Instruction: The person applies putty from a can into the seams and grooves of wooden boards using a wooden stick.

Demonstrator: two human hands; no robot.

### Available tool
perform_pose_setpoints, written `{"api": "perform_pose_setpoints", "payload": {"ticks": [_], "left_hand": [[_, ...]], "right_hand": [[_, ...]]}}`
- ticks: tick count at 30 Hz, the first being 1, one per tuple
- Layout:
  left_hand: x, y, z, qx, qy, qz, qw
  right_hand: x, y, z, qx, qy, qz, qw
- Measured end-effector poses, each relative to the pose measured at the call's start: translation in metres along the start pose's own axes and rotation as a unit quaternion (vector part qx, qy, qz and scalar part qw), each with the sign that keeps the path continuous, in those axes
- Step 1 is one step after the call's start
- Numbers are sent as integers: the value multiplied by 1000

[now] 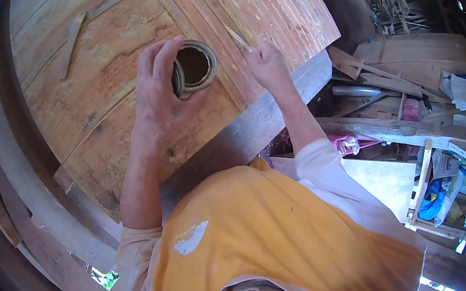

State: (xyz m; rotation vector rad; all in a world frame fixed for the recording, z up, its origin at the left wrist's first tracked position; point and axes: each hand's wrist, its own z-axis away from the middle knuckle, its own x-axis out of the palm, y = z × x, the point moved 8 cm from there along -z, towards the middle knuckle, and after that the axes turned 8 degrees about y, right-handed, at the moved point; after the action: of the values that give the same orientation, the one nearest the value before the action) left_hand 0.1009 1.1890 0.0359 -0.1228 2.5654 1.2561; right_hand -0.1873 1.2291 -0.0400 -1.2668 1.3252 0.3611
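Note:
My left hand [159, 90] is wrapped round an open metal can [213, 69], its thumb and fingers on the can's side. The can's mouth faces me and its inside looks dark brown. In my right hand [269, 66], closed in a pinch, is a thin pale stick [237, 37] pointing away to the upper left; its kind is not clear. Both hands are over a reddish-brown wooden panel [100, 63], grooved on the right side.
A narrow wood offcut [72, 44] lies on the panel's left part. Curved timber beams [30, 153] run along the left. On the right are scrap boards [388, 83], a grey pipe [356, 91], a blue plastic bag [431, 202] and a pale flat sheet [380, 182].

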Motion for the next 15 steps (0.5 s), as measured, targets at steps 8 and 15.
{"api": "perform_pose_setpoints", "payload": {"ticks": [8, 15], "left_hand": [[3, -2, 2, -22, -1, 25, 999], [-10, 4, -4, -22, -11, 10, 1000]], "right_hand": [[-29, 19, 47, 13, 2, 40, 999], [12, -19, -9, -49, 0, 15, 999]]}}
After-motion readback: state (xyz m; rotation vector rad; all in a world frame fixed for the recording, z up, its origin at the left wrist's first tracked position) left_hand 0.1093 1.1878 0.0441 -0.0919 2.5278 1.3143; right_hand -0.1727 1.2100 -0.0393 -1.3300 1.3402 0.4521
